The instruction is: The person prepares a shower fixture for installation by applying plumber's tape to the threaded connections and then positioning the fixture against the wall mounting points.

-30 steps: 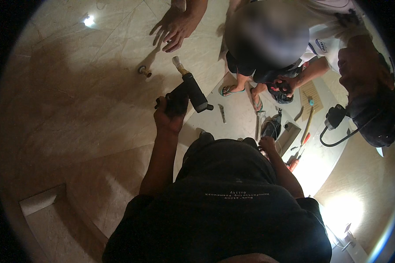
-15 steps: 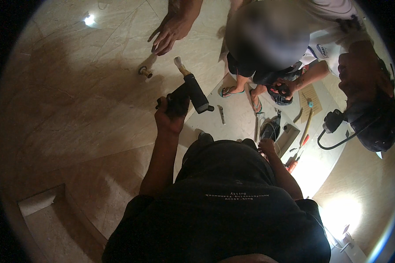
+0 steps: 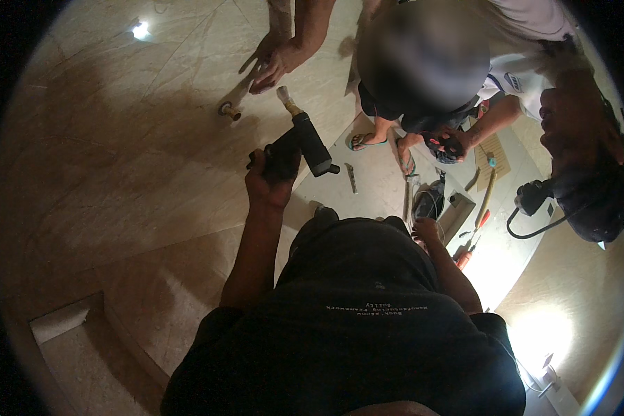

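Note:
My left hand (image 3: pixel 270 182) is closed around a black T-shaped fixture (image 3: pixel 313 149) with a brass-coloured neck and a pale tip. It is held in front of the marble-like wall (image 3: pixel 152 159); its exact kind is unclear. Up and left of the tip, a round brass fitting (image 3: pixel 229 111) sticks out from the wall. My right hand (image 3: pixel 426 229) is low beside my knee, near a black bag (image 3: pixel 430 201), its fingers mostly hidden. Another person's hand (image 3: pixel 274 66) reaches in from the top, close to the pale tip but apart from it.
A person in sandals is at the upper right, a black-and-red thing (image 3: pixel 445 144) in one hand. On the floor lie a small metal piece (image 3: pixel 351 178), a yellow-handled tool (image 3: pixel 489 187) and a red-orange tool (image 3: pixel 464 259). The wall has a recessed niche (image 3: pixel 59 326); a bright lamp glows at lower right.
The other person's hand has come lower, nearer the pale tip. The fixture in my left hand has shifted slightly. My right hand has moved a little upward beside the knee.

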### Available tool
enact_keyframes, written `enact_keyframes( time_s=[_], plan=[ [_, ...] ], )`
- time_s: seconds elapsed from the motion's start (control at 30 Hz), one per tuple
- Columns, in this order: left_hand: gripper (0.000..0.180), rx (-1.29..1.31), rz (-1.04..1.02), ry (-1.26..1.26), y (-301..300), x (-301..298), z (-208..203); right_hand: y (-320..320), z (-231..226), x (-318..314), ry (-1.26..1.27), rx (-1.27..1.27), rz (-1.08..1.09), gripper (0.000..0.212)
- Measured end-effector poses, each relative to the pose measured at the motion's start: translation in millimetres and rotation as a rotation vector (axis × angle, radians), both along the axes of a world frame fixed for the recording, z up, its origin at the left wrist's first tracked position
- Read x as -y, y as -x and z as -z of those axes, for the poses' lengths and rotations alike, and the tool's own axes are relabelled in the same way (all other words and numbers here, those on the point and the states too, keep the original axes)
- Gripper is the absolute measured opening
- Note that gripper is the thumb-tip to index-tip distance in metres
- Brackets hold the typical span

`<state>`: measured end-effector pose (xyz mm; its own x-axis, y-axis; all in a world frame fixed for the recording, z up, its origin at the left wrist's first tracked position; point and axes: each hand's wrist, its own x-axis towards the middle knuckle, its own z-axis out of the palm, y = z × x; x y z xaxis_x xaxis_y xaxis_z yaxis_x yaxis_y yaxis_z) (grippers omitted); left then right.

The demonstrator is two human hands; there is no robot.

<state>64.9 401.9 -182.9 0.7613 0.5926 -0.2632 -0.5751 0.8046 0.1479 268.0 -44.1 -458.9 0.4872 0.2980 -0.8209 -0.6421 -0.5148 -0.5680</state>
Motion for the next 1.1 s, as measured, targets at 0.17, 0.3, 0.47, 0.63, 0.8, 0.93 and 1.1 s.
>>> enact_keyframes(
  time_s=[0.17,0.3,0.47,0.63,0.8,0.93,1.1],
  plan=[
    [0.031,0.046,0.021,-0.027,-9,-6,5,-2,26,11,-0.024,0.080,-0.046,0.027],
    [0.031,0.017,0.016,-0.021,-8,-10,5,2,2,-4,0.046,0.107,-0.055,0.022],
    [0.016,-0.106,-0.018,0.007,-12,-6,-8,12,-22,-23,0.148,0.238,-0.059,0.016],
    [0.018,-0.130,-0.040,0.043,-4,-7,-4,9,-12,-21,0.123,0.145,-0.239,0.016],
    [0.020,-0.109,-0.017,-0.047,-4,-3,-2,5,21,1,0.084,0.150,-0.337,0.015],
    [0.020,-0.166,-0.011,-0.016,-5,1,-6,3,6,9,0.093,-0.004,0.010,0.018],
    [0.017,-0.105,-0.039,0.008,-3,2,-4,9,-12,3,0.186,0.082,-0.084,0.022]
  ],
)
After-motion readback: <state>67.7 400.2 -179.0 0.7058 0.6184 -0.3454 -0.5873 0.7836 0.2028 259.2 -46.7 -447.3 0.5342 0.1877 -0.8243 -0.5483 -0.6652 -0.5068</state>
